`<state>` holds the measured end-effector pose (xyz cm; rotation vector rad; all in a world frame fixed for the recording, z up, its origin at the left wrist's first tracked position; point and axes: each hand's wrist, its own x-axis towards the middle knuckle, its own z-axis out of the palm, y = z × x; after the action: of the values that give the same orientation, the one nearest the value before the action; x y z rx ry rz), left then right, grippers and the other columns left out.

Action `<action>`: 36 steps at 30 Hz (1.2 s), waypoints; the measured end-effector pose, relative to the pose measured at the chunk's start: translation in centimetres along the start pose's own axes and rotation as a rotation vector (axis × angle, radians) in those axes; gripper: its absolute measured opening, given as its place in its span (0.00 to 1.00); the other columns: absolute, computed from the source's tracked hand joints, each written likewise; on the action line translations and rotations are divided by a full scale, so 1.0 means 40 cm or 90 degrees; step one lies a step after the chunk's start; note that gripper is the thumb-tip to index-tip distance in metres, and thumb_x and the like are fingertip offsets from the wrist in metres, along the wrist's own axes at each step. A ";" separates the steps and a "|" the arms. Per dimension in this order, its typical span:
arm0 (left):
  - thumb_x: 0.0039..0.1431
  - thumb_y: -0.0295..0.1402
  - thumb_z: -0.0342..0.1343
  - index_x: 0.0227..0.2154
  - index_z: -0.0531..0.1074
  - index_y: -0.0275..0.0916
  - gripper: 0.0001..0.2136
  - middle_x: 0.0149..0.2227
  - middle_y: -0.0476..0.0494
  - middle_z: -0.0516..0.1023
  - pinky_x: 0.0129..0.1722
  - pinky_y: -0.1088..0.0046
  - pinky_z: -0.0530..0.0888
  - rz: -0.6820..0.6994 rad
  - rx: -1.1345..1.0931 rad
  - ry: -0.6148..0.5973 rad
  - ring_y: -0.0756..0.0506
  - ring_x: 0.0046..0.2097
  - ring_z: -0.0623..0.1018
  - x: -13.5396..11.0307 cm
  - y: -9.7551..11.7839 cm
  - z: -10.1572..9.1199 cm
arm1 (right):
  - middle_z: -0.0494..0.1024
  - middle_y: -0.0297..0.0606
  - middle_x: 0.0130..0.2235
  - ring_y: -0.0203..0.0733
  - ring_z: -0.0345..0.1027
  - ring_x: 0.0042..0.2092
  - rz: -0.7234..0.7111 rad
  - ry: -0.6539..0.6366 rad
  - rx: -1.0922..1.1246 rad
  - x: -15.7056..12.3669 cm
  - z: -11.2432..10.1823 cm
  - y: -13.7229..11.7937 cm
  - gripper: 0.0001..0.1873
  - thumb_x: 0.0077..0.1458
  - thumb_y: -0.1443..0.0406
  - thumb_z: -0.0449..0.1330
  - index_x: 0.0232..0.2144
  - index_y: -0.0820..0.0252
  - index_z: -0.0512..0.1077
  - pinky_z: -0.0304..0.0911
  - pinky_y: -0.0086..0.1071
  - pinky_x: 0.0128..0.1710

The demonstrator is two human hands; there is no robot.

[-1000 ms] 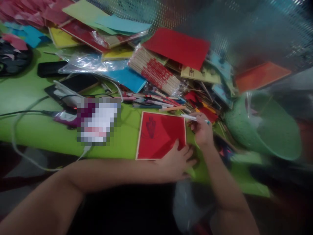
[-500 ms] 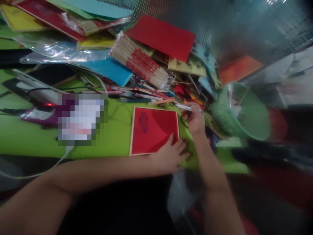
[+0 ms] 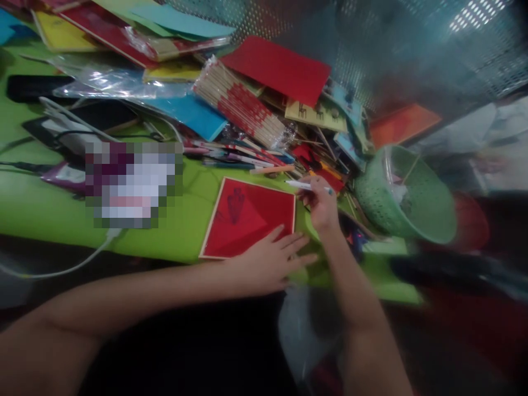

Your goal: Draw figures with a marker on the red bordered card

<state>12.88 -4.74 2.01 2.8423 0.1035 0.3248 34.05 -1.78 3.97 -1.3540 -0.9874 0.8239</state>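
A red square card [image 3: 268, 212] with a pale border lies on the green table [image 3: 173, 242]. On its left part is a dark drawing [image 3: 236, 204] shaped like a vase. My left hand [image 3: 274, 258] rests with fingers spread over the card's lower right corner, the fingertips reaching past its edge. My right hand [image 3: 322, 206] grips a white pen [image 3: 303, 186] just off the card's upper right corner. The pen's dark tip points left and looks raised above the card, though the exact gap cannot be told.
Pens and pencils [image 3: 251, 157] lie behind the card, below a wrapped bundle of sticks [image 3: 243, 104] and a red sheet [image 3: 280, 69]. At right stands a green basket [image 3: 429, 192]. A blurred-out device with a white cable [image 3: 93, 256] is at left.
The card has turned slightly, its lower edge swinging left, and my left hand has moved left with it. My right hand has brought the pen a little left and down.
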 end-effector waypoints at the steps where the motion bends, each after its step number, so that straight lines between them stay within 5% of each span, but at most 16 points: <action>1: 0.71 0.50 0.57 0.74 0.58 0.44 0.34 0.74 0.33 0.63 0.73 0.49 0.57 -0.016 0.001 0.003 0.35 0.74 0.66 -0.004 -0.008 -0.003 | 0.77 0.29 0.25 0.33 0.67 0.25 0.004 0.004 -0.001 -0.003 0.004 0.003 0.15 0.58 0.50 0.64 0.34 0.54 0.76 0.58 0.27 0.23; 12: 0.76 0.43 0.51 0.70 0.65 0.38 0.25 0.75 0.35 0.63 0.73 0.46 0.58 -0.098 0.009 0.012 0.36 0.74 0.65 -0.017 -0.012 0.032 | 0.75 0.28 0.22 0.32 0.67 0.24 0.054 0.020 -0.015 -0.028 0.025 0.017 0.10 0.48 0.57 0.67 0.28 0.55 0.72 0.57 0.25 0.23; 29: 0.69 0.48 0.58 0.58 0.75 0.37 0.23 0.60 0.35 0.80 0.60 0.49 0.69 -0.034 0.031 -0.017 0.35 0.57 0.76 0.048 -0.048 -0.014 | 0.74 0.27 0.25 0.32 0.64 0.25 0.015 -0.040 -0.094 -0.046 0.030 0.016 0.11 0.53 0.56 0.67 0.31 0.55 0.71 0.59 0.27 0.25; 36: 0.69 0.47 0.60 0.58 0.75 0.39 0.22 0.61 0.35 0.79 0.65 0.47 0.66 -0.017 0.008 0.022 0.35 0.59 0.74 0.025 -0.056 -0.012 | 0.74 0.28 0.25 0.35 0.65 0.26 0.017 -0.052 -0.124 -0.049 0.041 -0.002 0.08 0.52 0.60 0.67 0.29 0.53 0.70 0.66 0.31 0.30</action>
<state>13.64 -2.35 2.04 2.8459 0.1517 0.3680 31.77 -2.93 3.79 -1.5115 -1.1390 0.8244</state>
